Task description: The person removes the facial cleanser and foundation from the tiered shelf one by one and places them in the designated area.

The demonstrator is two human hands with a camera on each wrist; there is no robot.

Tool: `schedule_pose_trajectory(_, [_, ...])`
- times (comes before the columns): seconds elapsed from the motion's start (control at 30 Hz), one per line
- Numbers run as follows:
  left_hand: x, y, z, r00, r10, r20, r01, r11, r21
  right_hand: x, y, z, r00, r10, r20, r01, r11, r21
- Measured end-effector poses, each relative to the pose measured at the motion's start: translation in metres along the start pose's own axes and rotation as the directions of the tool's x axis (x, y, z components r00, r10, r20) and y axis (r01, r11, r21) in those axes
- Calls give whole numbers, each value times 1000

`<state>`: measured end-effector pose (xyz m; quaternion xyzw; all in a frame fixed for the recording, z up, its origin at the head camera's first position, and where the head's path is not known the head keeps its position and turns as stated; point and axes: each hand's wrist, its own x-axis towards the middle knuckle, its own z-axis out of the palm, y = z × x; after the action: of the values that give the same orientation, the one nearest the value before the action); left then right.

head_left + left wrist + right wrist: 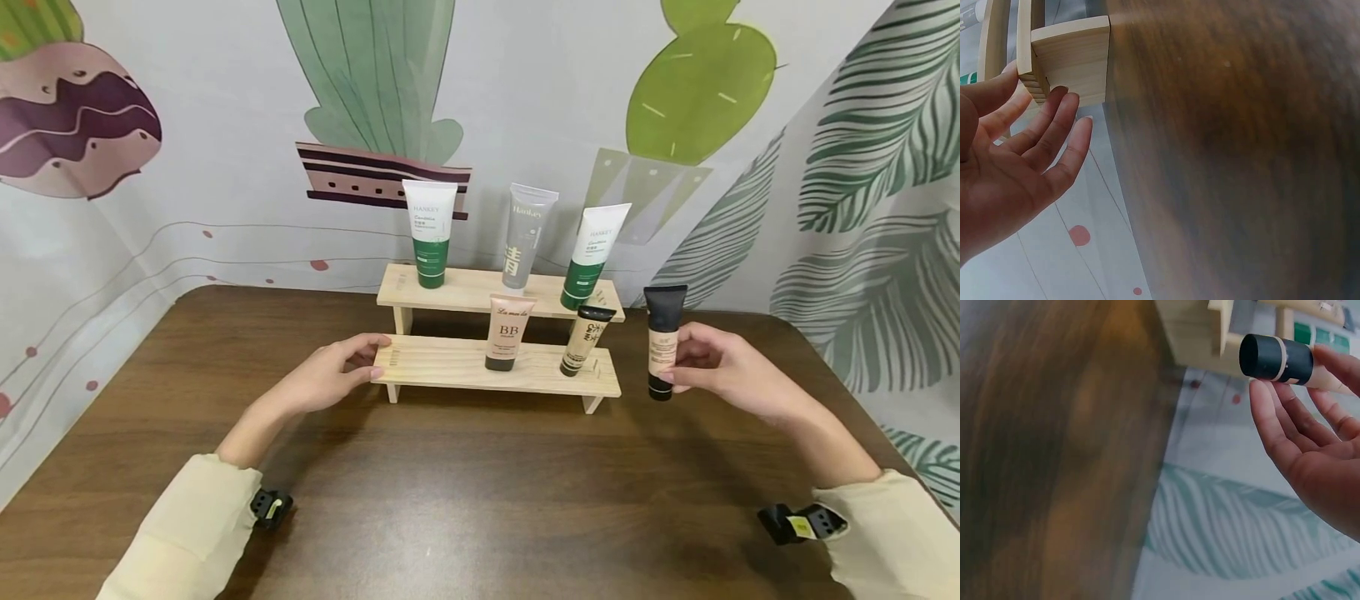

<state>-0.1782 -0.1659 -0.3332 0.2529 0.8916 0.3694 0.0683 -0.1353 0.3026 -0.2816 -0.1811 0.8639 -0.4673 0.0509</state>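
Right hand (723, 375) pinches tube (663, 346) | left hand (322, 372) grips lower shelf (442, 360) | cap's underside (1250, 357): right wrist view only

Brown table (465, 500); on it, two-tier shelf (431, 358) bearing five tubes (509, 333).

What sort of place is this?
Probably an indoor spot set up for a little display: there's a brown table, a wooden stand with tubes on its two steps, and a cactus-patterned cloth behind.
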Motion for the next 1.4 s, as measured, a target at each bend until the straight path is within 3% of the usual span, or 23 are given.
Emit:
schedule_pose_trajectory(0.37, [1,0,-1,1000,-11,-2,11,1000,5,4,39,-8,986,116,-116,-103,988,113])
schedule_pose_trajectory(0.57, [0,-2,0,1000,-16,-3,16,1000,2,10,61,-9,976,190,-107,-172,972,159])
schedule_pose_trajectory(0.83, [2,-3,2,1000,-4,-7,4,1000,-4,18,77,-5,958,272,-93,-257,955,147])
schedule_pose_trajectory(1.4, [0,0,0,1000,-10,-4,10,1000,3,33,94,0,940,319,-117,-307,945,108])
